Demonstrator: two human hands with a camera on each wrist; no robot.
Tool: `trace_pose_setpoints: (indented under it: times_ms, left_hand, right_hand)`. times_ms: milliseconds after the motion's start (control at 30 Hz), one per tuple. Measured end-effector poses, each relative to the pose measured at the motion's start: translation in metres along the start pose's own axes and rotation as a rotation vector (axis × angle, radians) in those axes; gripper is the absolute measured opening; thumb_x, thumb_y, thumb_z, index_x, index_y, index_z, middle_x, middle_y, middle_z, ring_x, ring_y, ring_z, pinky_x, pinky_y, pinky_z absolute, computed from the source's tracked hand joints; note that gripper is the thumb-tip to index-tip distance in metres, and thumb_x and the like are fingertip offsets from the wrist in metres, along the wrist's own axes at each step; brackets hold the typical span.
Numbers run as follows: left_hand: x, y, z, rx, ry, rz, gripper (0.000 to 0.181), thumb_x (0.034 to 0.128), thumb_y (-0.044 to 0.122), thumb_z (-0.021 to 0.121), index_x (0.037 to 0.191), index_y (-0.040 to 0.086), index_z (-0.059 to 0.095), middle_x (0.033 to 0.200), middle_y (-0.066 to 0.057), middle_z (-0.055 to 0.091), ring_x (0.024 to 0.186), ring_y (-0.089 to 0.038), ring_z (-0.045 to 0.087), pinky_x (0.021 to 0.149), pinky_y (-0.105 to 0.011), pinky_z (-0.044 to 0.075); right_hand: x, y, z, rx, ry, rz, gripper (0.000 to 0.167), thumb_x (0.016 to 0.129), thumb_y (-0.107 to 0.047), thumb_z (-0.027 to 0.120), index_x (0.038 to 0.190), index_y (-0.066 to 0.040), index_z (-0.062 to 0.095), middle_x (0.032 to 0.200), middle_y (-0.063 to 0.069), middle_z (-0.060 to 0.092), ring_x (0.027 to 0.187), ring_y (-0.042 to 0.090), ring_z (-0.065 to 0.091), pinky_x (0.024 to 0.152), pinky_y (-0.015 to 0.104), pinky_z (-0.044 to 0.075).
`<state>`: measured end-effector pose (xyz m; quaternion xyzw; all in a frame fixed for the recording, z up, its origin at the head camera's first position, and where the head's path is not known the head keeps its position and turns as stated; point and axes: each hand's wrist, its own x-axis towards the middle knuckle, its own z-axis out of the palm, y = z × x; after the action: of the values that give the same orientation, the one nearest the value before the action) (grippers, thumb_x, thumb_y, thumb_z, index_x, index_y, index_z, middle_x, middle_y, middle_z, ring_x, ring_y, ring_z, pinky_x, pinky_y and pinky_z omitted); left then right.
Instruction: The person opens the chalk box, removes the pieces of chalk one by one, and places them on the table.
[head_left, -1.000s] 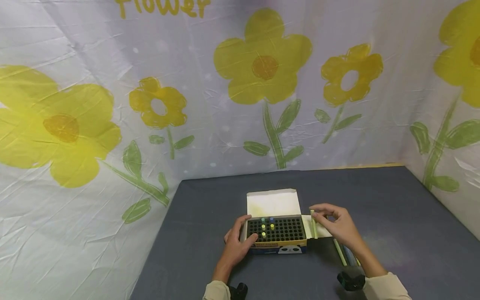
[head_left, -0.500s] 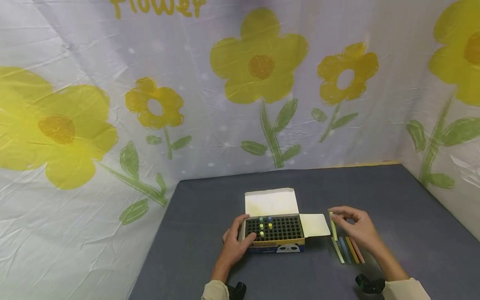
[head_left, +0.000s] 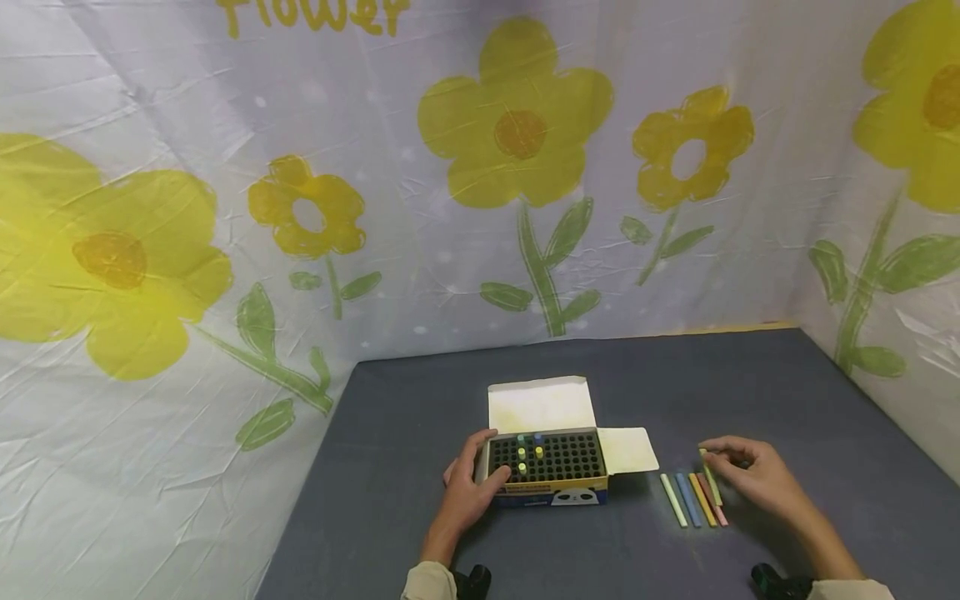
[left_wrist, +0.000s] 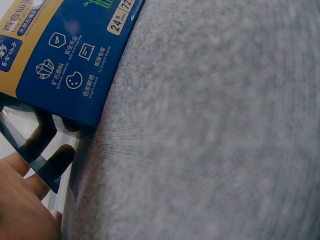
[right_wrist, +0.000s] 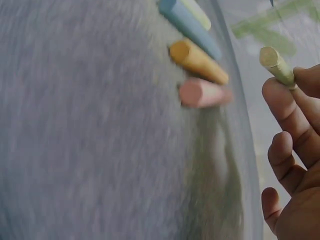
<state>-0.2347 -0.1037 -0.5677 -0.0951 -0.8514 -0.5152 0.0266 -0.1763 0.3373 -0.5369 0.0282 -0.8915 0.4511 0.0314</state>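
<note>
My left hand (head_left: 467, 500) grips the left end of an open chalk box (head_left: 540, 500), its thumb over the front edge. Black holes fill the box's top, and several coloured chalk ends stick up toward the left. In the left wrist view the fingers are behind the blue box's (left_wrist: 65, 70) end flap. My right hand (head_left: 761, 479) pinches a yellow-green chalk stick (right_wrist: 278, 67) between thumb and fingertips, upper end tilted left. Below it lies a row: a pale green chalk (head_left: 673, 501), a blue chalk (head_left: 687, 501), an orange chalk (head_left: 702, 500) and a pink chalk (head_left: 722, 517), partly covered by the held stick.
The box's white lid (head_left: 540, 403) stands raised at the back. A side flap (head_left: 628, 450) folds out to the right, between the box and the chalk row. The dark grey table (head_left: 420, 417) meets a flower-printed cloth (head_left: 420, 292) at the back and sides.
My right hand has moved right with the yellow-green chalk, from over the side flap, past the pale green chalk, to the pink end of the row. The left hand stays on the box.
</note>
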Motion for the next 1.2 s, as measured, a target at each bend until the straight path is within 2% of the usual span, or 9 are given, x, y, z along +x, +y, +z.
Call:
trace_pose_setpoints:
  times_ms: [267, 333, 400, 433, 500, 667, 767, 1000, 1200]
  left_hand:
    - [0.000, -0.001, 0.000, 0.003, 0.001, -0.002, 0.056, 0.0912, 0.041, 0.072, 0.143, 0.044, 0.049, 0.145, -0.002, 0.054, 0.136, -0.038, 0.034, 0.099, -0.065, 0.038]
    - [0.000, 0.000, 0.000, 0.002, 0.001, 0.005, 0.056, 0.0914, 0.041, 0.072, 0.143, 0.043, 0.049, 0.146, -0.001, 0.054, 0.135, -0.037, 0.036, 0.099, -0.064, 0.038]
    - [0.000, 0.000, -0.001, -0.001, 0.002, 0.014, 0.057, 0.0916, 0.040, 0.072, 0.144, 0.042, 0.049, 0.145, -0.002, 0.054, 0.134, -0.036, 0.038, 0.098, -0.063, 0.039]
    - [0.000, 0.000, -0.001, 0.000, 0.001, 0.018, 0.057, 0.0917, 0.040, 0.072, 0.144, 0.041, 0.049, 0.145, -0.003, 0.054, 0.133, -0.036, 0.038, 0.097, -0.062, 0.040]
    - [0.000, 0.000, -0.002, 0.001, 0.000, 0.016, 0.057, 0.0915, 0.040, 0.072, 0.144, 0.042, 0.049, 0.145, -0.002, 0.055, 0.132, -0.034, 0.039, 0.098, -0.062, 0.038]
    - [0.000, 0.000, -0.001, 0.006, -0.001, 0.007, 0.057, 0.0911, 0.039, 0.072, 0.143, 0.043, 0.049, 0.143, 0.000, 0.056, 0.131, -0.031, 0.040, 0.100, -0.062, 0.035]
    - [0.000, 0.000, -0.001, 0.001, -0.002, 0.012, 0.057, 0.0913, 0.039, 0.072, 0.143, 0.042, 0.049, 0.142, 0.000, 0.056, 0.129, -0.030, 0.042, 0.101, -0.062, 0.034]
    - [-0.001, 0.000, 0.000, 0.000, 0.001, 0.002, 0.056, 0.0910, 0.039, 0.072, 0.142, 0.042, 0.050, 0.141, 0.001, 0.057, 0.128, -0.029, 0.042, 0.102, -0.063, 0.032]
    - [0.000, -0.001, 0.000, 0.003, -0.003, 0.003, 0.056, 0.0918, 0.041, 0.071, 0.143, 0.043, 0.049, 0.144, 0.001, 0.056, 0.132, -0.032, 0.040, 0.102, -0.065, 0.032]
  right_hand:
    - [-0.007, 0.009, -0.009, -0.045, -0.047, 0.090, 0.035, 0.101, -0.030, 0.064, 0.122, -0.003, 0.071, 0.099, 0.005, 0.075, 0.078, 0.002, 0.064, 0.068, 0.030, 0.051]
    - [-0.008, 0.012, -0.009, -0.064, -0.050, 0.083, 0.033, 0.101, -0.031, 0.064, 0.120, -0.004, 0.072, 0.095, 0.003, 0.076, 0.078, 0.001, 0.064, 0.084, 0.043, 0.049]
    - [-0.008, 0.014, -0.010, -0.084, -0.049, 0.074, 0.031, 0.100, -0.030, 0.065, 0.117, -0.005, 0.073, 0.091, 0.001, 0.076, 0.077, 0.000, 0.065, 0.097, 0.061, 0.036]
    - [-0.008, 0.015, -0.010, -0.093, -0.049, 0.069, 0.030, 0.100, -0.029, 0.066, 0.116, -0.005, 0.073, 0.089, 0.000, 0.076, 0.076, -0.001, 0.065, 0.098, 0.067, 0.028]
    - [-0.008, 0.016, -0.009, -0.106, -0.043, 0.052, 0.027, 0.099, -0.027, 0.067, 0.114, -0.005, 0.074, 0.085, -0.001, 0.076, 0.075, -0.001, 0.064, 0.093, 0.073, 0.018]
    - [-0.006, 0.014, -0.006, -0.191, -0.020, 0.031, 0.022, 0.098, -0.027, 0.068, 0.109, -0.009, 0.076, 0.083, -0.006, 0.076, 0.073, -0.001, 0.062, 0.084, 0.055, 0.023]
    - [-0.006, 0.013, -0.004, -0.241, -0.014, 0.012, 0.020, 0.097, -0.027, 0.069, 0.106, -0.011, 0.077, 0.082, -0.008, 0.076, 0.071, -0.002, 0.061, 0.078, 0.047, 0.021]
    - [-0.005, 0.014, 0.000, -0.320, -0.002, -0.066, 0.011, 0.093, -0.022, 0.073, 0.099, -0.015, 0.078, 0.075, -0.015, 0.071, 0.064, -0.005, 0.054, 0.072, 0.043, 0.017]
    - [-0.005, 0.013, 0.002, -0.341, 0.009, -0.073, 0.009, 0.092, -0.021, 0.073, 0.098, -0.015, 0.077, 0.074, -0.016, 0.070, 0.063, -0.005, 0.053, 0.073, 0.044, 0.017]
